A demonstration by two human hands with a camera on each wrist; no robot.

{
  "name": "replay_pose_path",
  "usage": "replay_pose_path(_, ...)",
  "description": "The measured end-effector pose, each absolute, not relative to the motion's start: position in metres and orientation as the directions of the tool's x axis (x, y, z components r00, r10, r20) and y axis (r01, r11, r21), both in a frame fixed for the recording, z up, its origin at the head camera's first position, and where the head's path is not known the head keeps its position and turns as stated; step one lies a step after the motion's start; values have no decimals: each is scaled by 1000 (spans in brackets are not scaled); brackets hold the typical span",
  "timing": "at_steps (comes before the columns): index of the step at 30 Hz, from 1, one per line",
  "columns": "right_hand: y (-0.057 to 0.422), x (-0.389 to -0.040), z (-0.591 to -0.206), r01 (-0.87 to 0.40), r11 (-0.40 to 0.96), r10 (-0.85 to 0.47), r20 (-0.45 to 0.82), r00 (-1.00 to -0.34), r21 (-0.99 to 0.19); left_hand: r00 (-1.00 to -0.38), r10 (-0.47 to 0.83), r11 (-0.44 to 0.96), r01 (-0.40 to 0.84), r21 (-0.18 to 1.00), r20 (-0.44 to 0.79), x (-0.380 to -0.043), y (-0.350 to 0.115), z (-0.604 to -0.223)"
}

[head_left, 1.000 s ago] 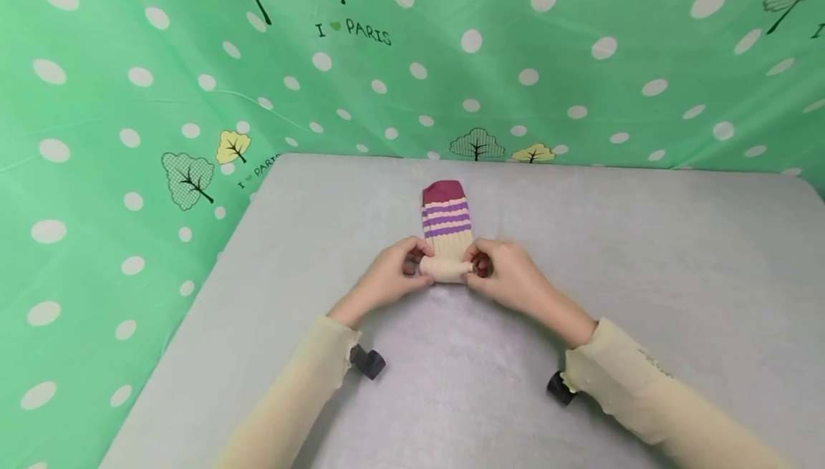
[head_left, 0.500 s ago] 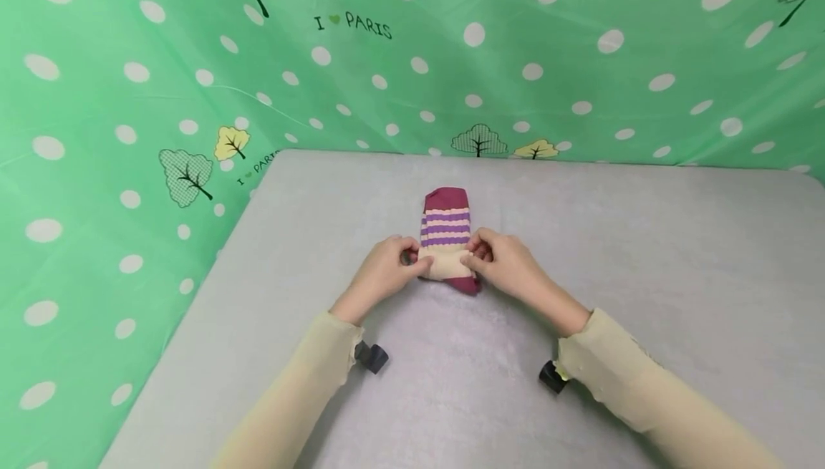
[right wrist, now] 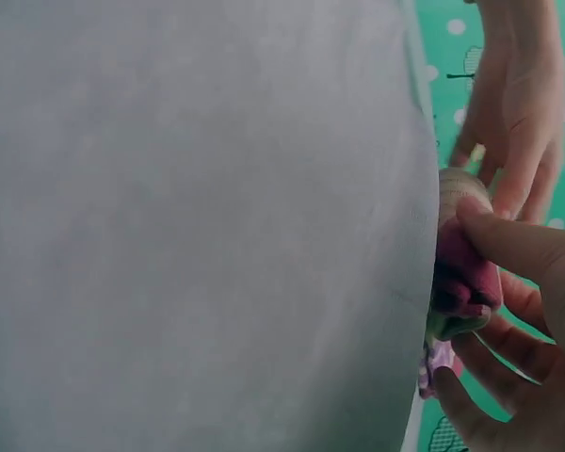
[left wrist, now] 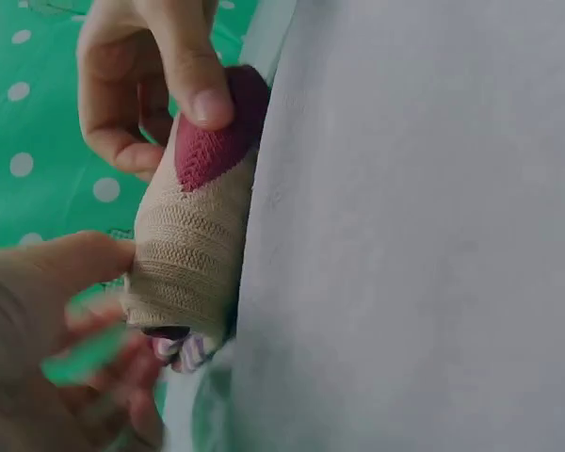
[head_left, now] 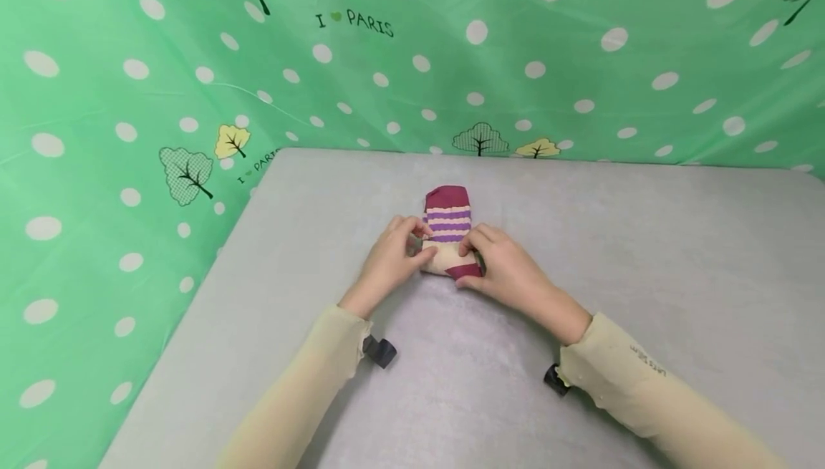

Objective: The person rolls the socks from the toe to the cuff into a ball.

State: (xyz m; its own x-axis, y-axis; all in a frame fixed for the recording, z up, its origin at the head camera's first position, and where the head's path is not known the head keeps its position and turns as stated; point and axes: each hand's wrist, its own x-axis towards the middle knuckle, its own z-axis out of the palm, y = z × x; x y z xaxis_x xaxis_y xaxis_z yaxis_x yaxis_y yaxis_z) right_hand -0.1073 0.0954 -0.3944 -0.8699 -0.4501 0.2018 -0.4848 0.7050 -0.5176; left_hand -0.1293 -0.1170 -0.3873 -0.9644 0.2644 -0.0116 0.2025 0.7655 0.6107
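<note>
A cream sock with purple stripes and a maroon end lies on the grey table, its near part rolled up. A second layer shows along its left edge. My right hand holds the roll's right end, thumb on the maroon patch and fingers curled at the far side. At the left end, my left hand touches the roll with its thumb. Its other fingers are blurred and spread loosely beside that end in the left wrist view. Purple stripes peek out below the roll.
The grey cloth-covered table stretches to both sides. Behind it and at the left hangs a green dotted sheet with printed trees. Black wrist mounts stick out from both sleeves.
The roll has turned so that a maroon patch faces up at its right end. Both hands have shifted their hold, and the left fingers have loosened from the roll.
</note>
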Motion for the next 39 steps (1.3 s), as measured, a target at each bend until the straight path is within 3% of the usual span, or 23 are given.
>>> replay_pose_path(4, 95, -108, -395, -494, 709, -470, 185, -863, -503, -929, 366, 759, 336, 558, 62, -123, -121, -383)
replay_pose_path(10, 91, -117, -393, -517, 727, -483, 199, -853, -452, -895, 446, 796, 390, 463, -13, -121, -123, -380)
replay_pose_path(17, 87, -121, -393, -449, 737, -430, 162, -888, -505, -915, 404, 814, 350, 464, -18, -129, -116, -387)
replay_pose_path(30, 97, -111, -382, -224, 675, -370, -60, -927, -702, -915, 389, 714, 226, 663, -107, -119, -133, -382)
replay_pose_path(39, 101, -134, -384, -138, 732, -334, -175, -926, -667, -952, 255, 750, 82, 657, -172, -133, -121, -385)
